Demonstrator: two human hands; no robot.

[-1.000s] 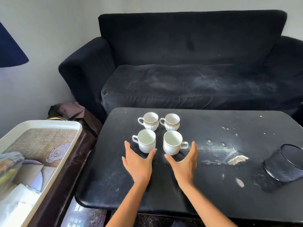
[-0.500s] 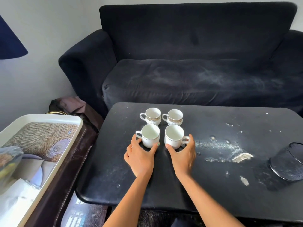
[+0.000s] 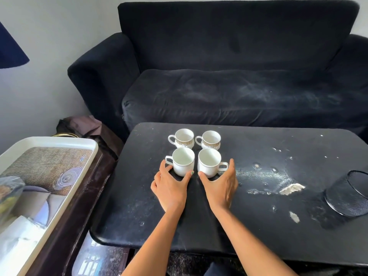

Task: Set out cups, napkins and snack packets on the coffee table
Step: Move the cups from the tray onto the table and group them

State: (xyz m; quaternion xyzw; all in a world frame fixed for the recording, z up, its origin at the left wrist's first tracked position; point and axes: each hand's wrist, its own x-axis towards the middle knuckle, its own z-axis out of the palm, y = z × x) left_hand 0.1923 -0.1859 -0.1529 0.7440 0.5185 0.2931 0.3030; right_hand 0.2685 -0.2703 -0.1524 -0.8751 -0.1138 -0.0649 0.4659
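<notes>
Four white cups stand in a square on the black coffee table (image 3: 258,226). The two back cups (image 3: 184,138) (image 3: 210,139) carry a gold band. The two front cups are plain. My left hand (image 3: 171,189) holds the front left cup (image 3: 183,161), with the thumb on its right side and the fingers by its handle. My right hand (image 3: 220,186) holds the front right cup (image 3: 209,162) the same way, with the fingers beside its handle. A blurred clear packet (image 3: 8,194) and something white, perhaps napkins (image 3: 16,242), lie in the tray on the left.
A white printed tray (image 3: 65,141) rests on a dark side table left of the coffee table. A black mesh basket (image 3: 348,194) lies on its side at the table's right edge. A dark sofa (image 3: 239,76) stands behind. Chipped patches mark the tabletop.
Both hands moved forward from just short of the front cups and their fingers and thumbs came round the cups' sides. The cups stay in place.
</notes>
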